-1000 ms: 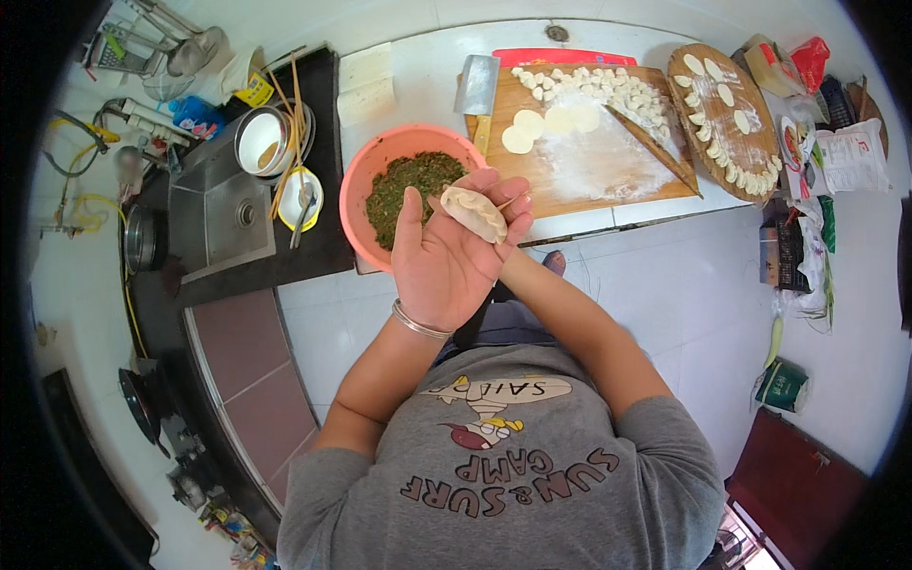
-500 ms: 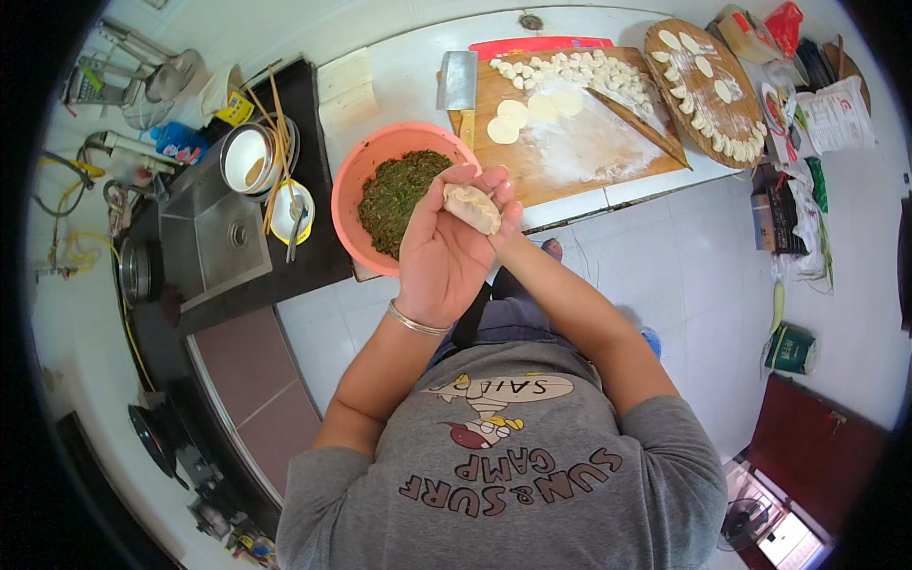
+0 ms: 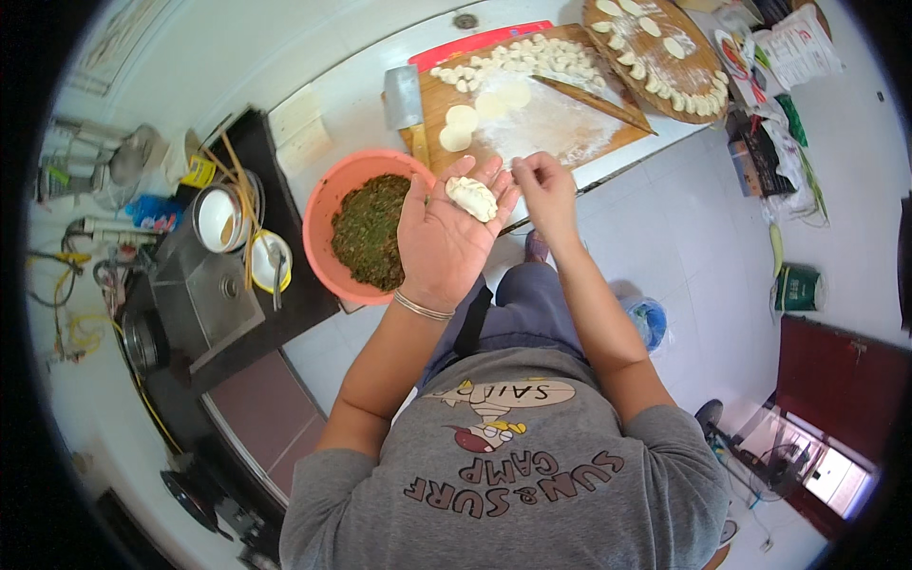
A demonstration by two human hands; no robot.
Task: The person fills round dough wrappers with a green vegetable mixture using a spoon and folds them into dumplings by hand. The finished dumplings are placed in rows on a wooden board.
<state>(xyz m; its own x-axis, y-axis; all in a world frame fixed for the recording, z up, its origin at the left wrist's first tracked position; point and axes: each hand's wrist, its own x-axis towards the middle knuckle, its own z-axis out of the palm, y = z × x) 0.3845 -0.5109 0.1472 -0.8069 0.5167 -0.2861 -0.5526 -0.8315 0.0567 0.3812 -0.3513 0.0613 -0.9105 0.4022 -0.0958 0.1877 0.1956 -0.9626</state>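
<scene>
A pleated dumpling (image 3: 472,199) lies across the fingers of my left hand (image 3: 439,237), which holds it palm up with the fingers spread. Close by on the right, my right hand (image 3: 548,195) is apart from the dumpling; its fingers are curled, thumb and forefinger together, and nothing shows between them. Left of my left hand stands a pink bowl (image 3: 320,223) of chopped green filling (image 3: 366,233). Beyond both hands is a wooden board (image 3: 442,100) with flour, several round dough wrappers (image 3: 463,119), many small dough pieces (image 3: 546,59) and a tapered rolling pin (image 3: 594,103).
A cleaver (image 3: 404,100) lies at the board's left edge. At far right, a round wooden tray (image 3: 655,47) carries wrappers and finished dumplings. On the left are a sink (image 3: 204,299), stacked bowls (image 3: 220,217) with chopsticks, and a yellow-rimmed bowl (image 3: 274,261) with a spoon.
My right hand has come out from behind my left hand and moved right, off the dumpling. The dumpling now rests on the opened left fingers. The view has shifted.
</scene>
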